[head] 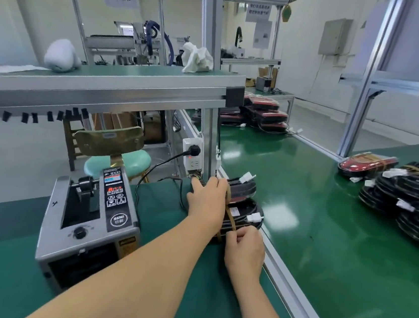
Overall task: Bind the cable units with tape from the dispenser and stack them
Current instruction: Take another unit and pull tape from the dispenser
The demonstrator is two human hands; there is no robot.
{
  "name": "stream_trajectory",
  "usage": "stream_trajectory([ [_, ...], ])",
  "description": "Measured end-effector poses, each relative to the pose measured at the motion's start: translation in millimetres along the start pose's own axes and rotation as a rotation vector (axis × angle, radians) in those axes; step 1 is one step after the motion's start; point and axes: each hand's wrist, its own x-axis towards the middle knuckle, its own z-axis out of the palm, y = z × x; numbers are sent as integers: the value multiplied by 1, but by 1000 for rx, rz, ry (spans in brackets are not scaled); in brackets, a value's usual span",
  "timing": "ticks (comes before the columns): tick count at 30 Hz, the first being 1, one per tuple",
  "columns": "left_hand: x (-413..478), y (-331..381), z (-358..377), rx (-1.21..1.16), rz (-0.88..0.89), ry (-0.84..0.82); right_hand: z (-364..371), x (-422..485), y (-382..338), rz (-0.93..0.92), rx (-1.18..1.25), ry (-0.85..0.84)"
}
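Green matting covers the tabletop [302, 210] of a white-walled workshop framed in aluminium rails. A grey tape dispenser [89, 223] stands on it. Just right of the dispenser lies the black cable unit [244, 208] with its white connectors. The left hand [207, 198] rests on the unit's top, its grip apart, fingers laid fairly flat. The right hand [245, 247] is at the unit's near edge, its grip pinched together on a brownish tape strip [230, 215] that runs over the unit. Far right of the dispenser sits a pile of black cable coils [409, 202]. Beyond the dispenser, red-and-black units [266, 113] are stacked. Above the dispenser a green-topped shelf [107, 77] carries a white rag [197, 58], and behind the dispenser stands a mint stool [121, 161].
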Motion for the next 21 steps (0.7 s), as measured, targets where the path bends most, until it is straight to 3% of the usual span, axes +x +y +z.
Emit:
stream_trajectory([
  [10,-94,2,-13,18,177,81,-66,-69,27,-8,36,-3],
  [21,-175,-26,-26,-76,423,244,-85,-103,28,-22,16,18],
])
